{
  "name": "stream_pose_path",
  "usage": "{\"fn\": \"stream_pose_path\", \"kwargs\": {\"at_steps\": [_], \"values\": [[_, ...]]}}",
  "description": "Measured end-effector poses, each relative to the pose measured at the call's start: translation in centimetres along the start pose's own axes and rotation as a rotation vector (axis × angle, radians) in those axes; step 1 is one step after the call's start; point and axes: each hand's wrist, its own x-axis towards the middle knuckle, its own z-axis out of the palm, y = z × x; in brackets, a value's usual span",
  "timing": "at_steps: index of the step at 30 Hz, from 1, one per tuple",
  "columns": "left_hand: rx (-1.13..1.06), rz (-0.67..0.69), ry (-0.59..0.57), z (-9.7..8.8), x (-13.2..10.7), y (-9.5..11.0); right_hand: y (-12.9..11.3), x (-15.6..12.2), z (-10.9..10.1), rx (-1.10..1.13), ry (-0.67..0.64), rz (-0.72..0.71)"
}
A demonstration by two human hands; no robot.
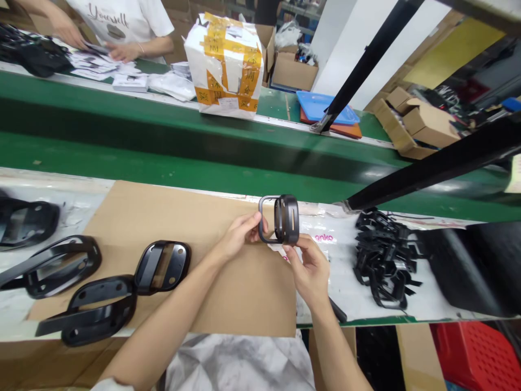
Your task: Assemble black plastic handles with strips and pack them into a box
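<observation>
Above the right part of the cardboard sheet (248,293), a black plastic frame with a handle-like loop (290,220) is held up between both hands. My left hand (242,233) pinches the loop at its left side. My right hand (310,266) grips the lower edge of the thicker oval body. Left of my forearm lies a similar black oval part (163,266) with a bar across it. More such parts with loops, one at the sheet's lower edge (100,309) and another behind it (65,266), lie farther left.
A heap of black brackets (386,260) lies to the right, beside a black bin (476,266). A slanting black post (431,163) rises from the table edge. Across the green conveyor (142,163) stand a taped white box (228,65) and a co-worker (122,27) handling papers.
</observation>
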Motion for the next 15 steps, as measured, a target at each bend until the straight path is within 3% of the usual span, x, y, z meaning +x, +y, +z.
{"fn": "stream_pose_path", "kwargs": {"at_steps": [7,11,15], "values": [[-0.01,0.074,0.033,-0.1,-0.5,1.5,1.7,-3.6,1.0,-0.111,-0.009,0.098],[0.002,0.17,0.102,0.0,-2.0,4.3,3.9,-6.1,1.7,-0.156,-0.12,0.025],[0.056,0.301,0.175,-0.5,-5.9,7.9,6.1,-6.7,1.4,-0.205,-0.179,0.068]]}}
